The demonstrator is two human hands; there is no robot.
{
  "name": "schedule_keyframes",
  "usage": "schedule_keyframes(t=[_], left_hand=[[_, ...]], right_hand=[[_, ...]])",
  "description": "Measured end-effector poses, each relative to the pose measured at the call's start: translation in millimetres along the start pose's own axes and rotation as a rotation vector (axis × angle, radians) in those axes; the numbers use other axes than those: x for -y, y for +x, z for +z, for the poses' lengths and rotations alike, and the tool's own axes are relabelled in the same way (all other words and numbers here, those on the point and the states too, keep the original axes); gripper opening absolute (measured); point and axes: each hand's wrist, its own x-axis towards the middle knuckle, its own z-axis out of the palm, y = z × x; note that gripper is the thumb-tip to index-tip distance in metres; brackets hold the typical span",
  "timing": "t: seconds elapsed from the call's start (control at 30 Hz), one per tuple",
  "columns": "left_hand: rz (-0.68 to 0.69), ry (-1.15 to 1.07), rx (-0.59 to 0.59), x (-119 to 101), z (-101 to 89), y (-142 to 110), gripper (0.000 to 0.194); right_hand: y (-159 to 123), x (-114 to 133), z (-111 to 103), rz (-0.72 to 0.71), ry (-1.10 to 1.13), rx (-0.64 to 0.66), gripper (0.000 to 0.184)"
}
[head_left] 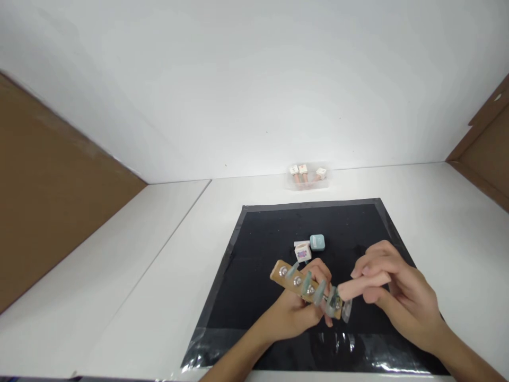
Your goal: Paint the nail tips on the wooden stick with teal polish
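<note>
My left hand [300, 310] grips a wooden nail display stand [292, 284], a bar with a row of shiny metal studs. Several long, greenish, translucent false nail tips [308, 284] are fixed along it, and the bar slants down to the right. In my right hand [401, 292], a nail polish brush with a long pink handle [363, 286] is pinched between thumb and fingers. Its lower end meets the nail tips near the bar's right end; the bristles are too small to make out. Beyond my left hand sits a white cube-shaped bottle [303, 253].
A teal square-topped container [317, 243] lies beside the white bottle, with a small white stick-like piece [301, 243] near it. The black mat [270, 228] is taped to the white table [167, 276]. At the back wall, a clear tray [314, 185] holds several white-and-pink bottles.
</note>
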Motion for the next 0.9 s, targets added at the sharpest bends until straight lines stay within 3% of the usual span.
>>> schedule_keyframes(t=[0.17,0.4,0.57,0.7,0.9], left_hand=[[-0.019,-0.056,0.006,2,-1.0,0,0.027],[0.018,-0.114,0.036,4,1.0,1,0.021],[0.052,-0.237,0.074,12,-3.0,-2,0.023],[-0.018,-0.339,0.065,12,-5.2,1,0.023],[-0.141,-0.449,0.057,8,0.8,6,0.037]], right_hand=[[-4,-5,0,0.025,0.007,-0.149,0.005],[-2,3,-2,-0.015,0.041,0.004,0.011],[-7,-3,1,0.023,-0.01,-0.152,0.005],[-3,0,4,-0.029,0.06,-0.134,0.011],[0,3,3,-0.062,-0.022,-0.103,0.006]])
